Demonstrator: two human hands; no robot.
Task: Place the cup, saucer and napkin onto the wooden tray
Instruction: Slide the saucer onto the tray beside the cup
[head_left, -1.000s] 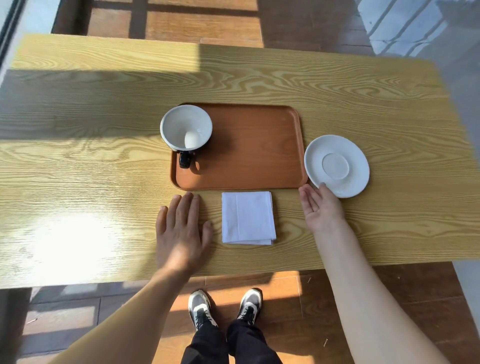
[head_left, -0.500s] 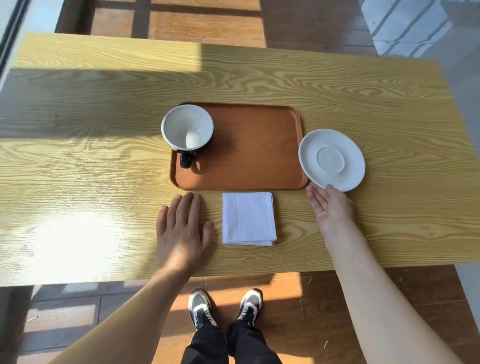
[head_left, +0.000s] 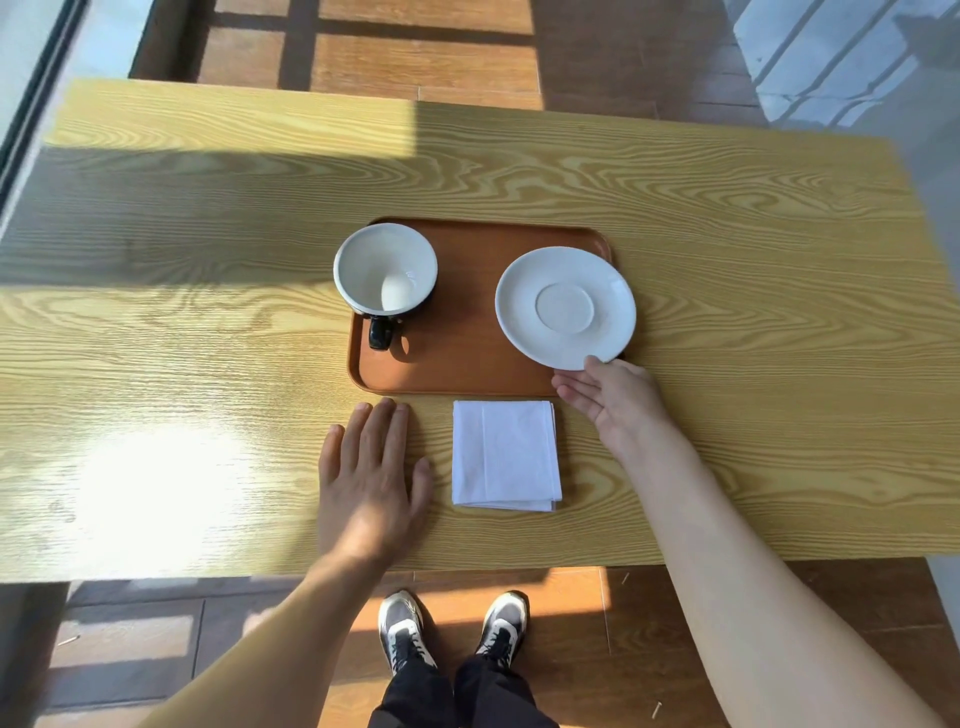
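A brown wooden tray (head_left: 467, 364) lies at the middle of the table. A cup (head_left: 385, 275), black outside and white inside, stands on the tray's left part with its handle toward me. The white saucer (head_left: 565, 306) is over the tray's right end, its right rim past the tray's edge. My right hand (head_left: 610, 397) grips its near rim with thumb on top and fingers below. A folded white napkin (head_left: 505, 454) lies on the table just in front of the tray. My left hand (head_left: 371, 478) rests flat on the table, left of the napkin, fingers spread.
The light wood-grain table (head_left: 753, 364) stretches wide on both sides, with a bright sun patch at the near left. Its near edge runs just behind my wrists; my shoes (head_left: 452, 629) and the brown plank floor show below it.
My right hand took hold of the saucer's near rim and carried it left, from the table beside the tray to over the tray's right end. The left hand, cup and napkin stayed put.
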